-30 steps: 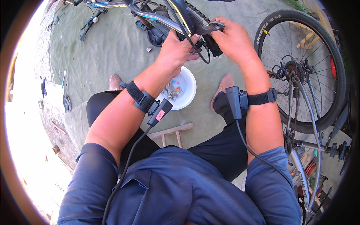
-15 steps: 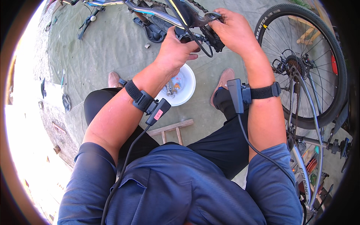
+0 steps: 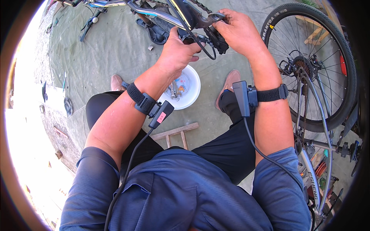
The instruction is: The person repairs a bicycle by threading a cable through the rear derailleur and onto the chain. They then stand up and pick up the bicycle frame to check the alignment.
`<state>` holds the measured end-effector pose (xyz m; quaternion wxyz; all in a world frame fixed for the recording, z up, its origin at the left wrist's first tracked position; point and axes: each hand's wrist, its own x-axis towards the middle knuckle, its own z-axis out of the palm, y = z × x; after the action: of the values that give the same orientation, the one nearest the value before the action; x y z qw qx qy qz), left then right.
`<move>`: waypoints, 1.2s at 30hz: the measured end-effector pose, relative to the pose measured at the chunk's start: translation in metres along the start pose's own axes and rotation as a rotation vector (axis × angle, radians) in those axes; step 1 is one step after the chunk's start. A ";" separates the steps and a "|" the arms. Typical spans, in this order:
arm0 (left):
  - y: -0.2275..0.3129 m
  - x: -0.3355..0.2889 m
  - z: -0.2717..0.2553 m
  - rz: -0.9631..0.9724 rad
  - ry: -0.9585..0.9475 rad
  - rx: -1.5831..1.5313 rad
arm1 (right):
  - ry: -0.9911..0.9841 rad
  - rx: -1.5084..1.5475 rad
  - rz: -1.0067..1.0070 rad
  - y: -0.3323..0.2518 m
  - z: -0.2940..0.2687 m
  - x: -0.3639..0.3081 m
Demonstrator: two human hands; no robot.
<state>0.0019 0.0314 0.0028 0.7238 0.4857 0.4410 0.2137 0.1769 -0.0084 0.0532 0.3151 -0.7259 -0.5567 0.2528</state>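
Observation:
A bicycle frame point(image 3: 154, 11) lies across the top of the view, its bottom bracket area point(image 3: 210, 23) between my hands. My left hand point(image 3: 177, 52) is closed around a dark part just below the frame, with a black cable looping beside it. My right hand point(image 3: 237, 30) grips the black component at the bottom bracket from the right. Both wrists carry black straps with small devices and cables.
A white bowl point(image 3: 192, 86) holding small tools and parts sits on the ground between my feet. A bicycle wheel point(image 3: 312, 69) with its cassette stands at the right. A wooden stool point(image 3: 175, 133) shows under my legs. Loose tools lie on the green tarp point(image 3: 108, 50) at the left.
Both hands and the frame have shifted slightly up in the view. My grip on the bottom bracket part stays the same.

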 end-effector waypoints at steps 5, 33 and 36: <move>0.000 0.000 0.001 0.002 0.010 0.015 | 0.011 0.013 -0.033 0.005 0.001 0.001; 0.002 -0.002 -0.001 -0.004 0.013 0.025 | -0.031 0.027 0.011 0.001 -0.001 0.001; 0.001 -0.002 -0.002 -0.005 0.006 0.023 | -0.026 0.027 -0.010 0.001 -0.002 0.001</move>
<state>-0.0006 0.0312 0.0042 0.7173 0.4923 0.4470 0.2081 0.1794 -0.0076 0.0533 0.3188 -0.7155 -0.5608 0.2681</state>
